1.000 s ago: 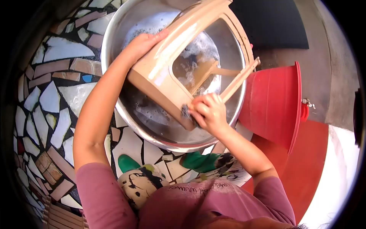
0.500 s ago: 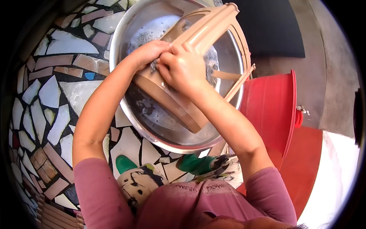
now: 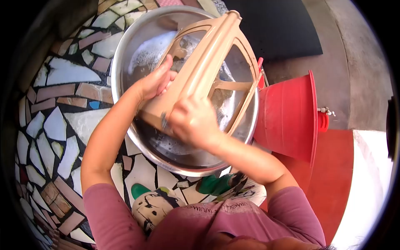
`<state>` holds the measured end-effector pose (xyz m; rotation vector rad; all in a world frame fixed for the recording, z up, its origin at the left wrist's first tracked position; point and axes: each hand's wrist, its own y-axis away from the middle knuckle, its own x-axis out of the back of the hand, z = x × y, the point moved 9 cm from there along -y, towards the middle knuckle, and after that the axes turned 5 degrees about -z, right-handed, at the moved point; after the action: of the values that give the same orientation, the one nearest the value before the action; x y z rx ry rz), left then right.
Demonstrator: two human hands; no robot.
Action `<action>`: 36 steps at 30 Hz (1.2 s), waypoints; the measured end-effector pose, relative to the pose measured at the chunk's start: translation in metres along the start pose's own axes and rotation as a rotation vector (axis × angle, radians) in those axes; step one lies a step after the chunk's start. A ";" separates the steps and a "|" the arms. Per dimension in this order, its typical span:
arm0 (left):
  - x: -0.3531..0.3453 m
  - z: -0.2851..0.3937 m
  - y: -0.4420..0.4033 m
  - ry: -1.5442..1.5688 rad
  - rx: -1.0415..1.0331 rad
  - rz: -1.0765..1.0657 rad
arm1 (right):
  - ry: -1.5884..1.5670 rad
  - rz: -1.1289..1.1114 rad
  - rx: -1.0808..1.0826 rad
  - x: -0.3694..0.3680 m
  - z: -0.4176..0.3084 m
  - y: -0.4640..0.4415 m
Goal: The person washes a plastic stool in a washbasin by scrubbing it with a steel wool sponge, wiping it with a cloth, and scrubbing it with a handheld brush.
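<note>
A beige plastic stool point(image 3: 200, 62) lies tilted across a wide metal basin point(image 3: 121, 54), one ridged leg pointing to the far right. Suds and water point(image 3: 154, 48) show in the basin around it. My left hand point(image 3: 157, 82) is closed on the stool's left side, thumb raised and fingers curled at its edge. Against the near face of the stool, my right hand point(image 3: 193, 118) is closed on a grey scouring pad point(image 3: 164, 121). Most of the pad is hidden under the fingers, which are slightly blurred.
Right of the basin stands a red plastic tub point(image 3: 287, 116), with a metal tap point(image 3: 326, 111) beyond it. A dark panel point(image 3: 275, 29) lies at the far right. Broken-tile paving point(image 3: 71, 71) covers the ground at left. My green boots point(image 3: 214, 184) are close to the basin's near rim.
My right hand has moved nearer to me with the pad, away from my left hand. My left hand has shifted down and left, its thumb now raised. The stool has turned a little.
</note>
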<state>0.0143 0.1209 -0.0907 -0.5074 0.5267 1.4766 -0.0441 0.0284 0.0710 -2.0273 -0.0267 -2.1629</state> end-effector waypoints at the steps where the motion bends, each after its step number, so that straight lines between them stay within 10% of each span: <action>1: -0.006 -0.001 0.003 0.030 0.040 0.002 | -0.086 -0.062 0.024 -0.001 -0.014 0.002; 3: -0.018 0.007 0.005 0.003 0.049 0.030 | 0.249 -0.002 0.131 0.002 0.021 -0.026; 7: -0.027 0.005 -0.002 -0.017 0.027 0.034 | 0.344 -0.145 -0.337 0.022 0.200 -0.102; 13: -0.030 -0.009 -0.001 0.088 0.075 -0.029 | 0.027 -0.123 0.093 0.002 0.026 -0.019; 16: -0.022 -0.006 0.000 -0.058 0.065 -0.057 | 0.237 -0.288 -0.273 -0.003 0.143 -0.061; 18: -0.018 -0.012 -0.005 0.016 0.040 -0.072 | 0.021 0.118 -0.435 0.034 0.215 -0.064; 24: 0.006 -0.009 0.006 -0.114 0.017 0.389 | -0.239 0.198 -0.166 0.006 0.060 0.033; 32: 0.015 0.005 0.002 -0.676 -0.006 0.520 | -0.078 0.527 -0.597 0.005 0.283 -0.023; 36: 0.016 0.004 0.008 -0.677 -0.079 0.521 | -0.161 0.424 -0.496 -0.018 0.188 0.003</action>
<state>0.0068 0.1364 -0.0979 0.1044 0.0525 2.0444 0.1437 0.0524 0.0663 -2.1810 0.9130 -1.8555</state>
